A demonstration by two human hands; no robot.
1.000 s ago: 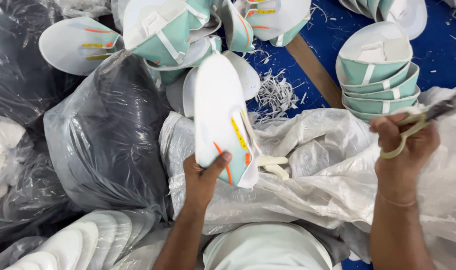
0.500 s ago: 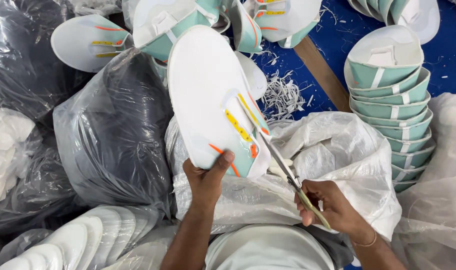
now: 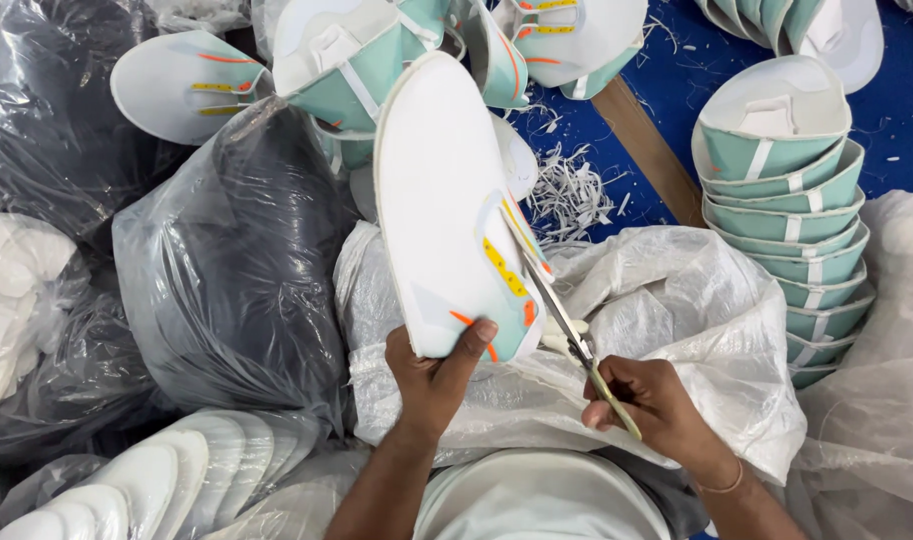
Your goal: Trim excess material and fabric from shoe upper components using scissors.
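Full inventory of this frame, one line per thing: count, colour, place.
shoe upper in hand: one, white sole side with yellow and orange trim, centre, held upright
scissors: one pair, metal blades, pale yellow handles, at the upper's right edge
stacked uppers: one nested stack, mint green and white, right
loose uppers: several, mint and white, top
flat upper: one, white with orange and yellow marks, top left
trimmings: a pile, white, on blue floor
dark plastic bags: several, grey-black, left
woven sack: one, white, centre right
white insoles: a fanned row, bottom left
wooden strip: one, brown, upper right
left hand: grips the upper's lower end
right hand: holds the scissors
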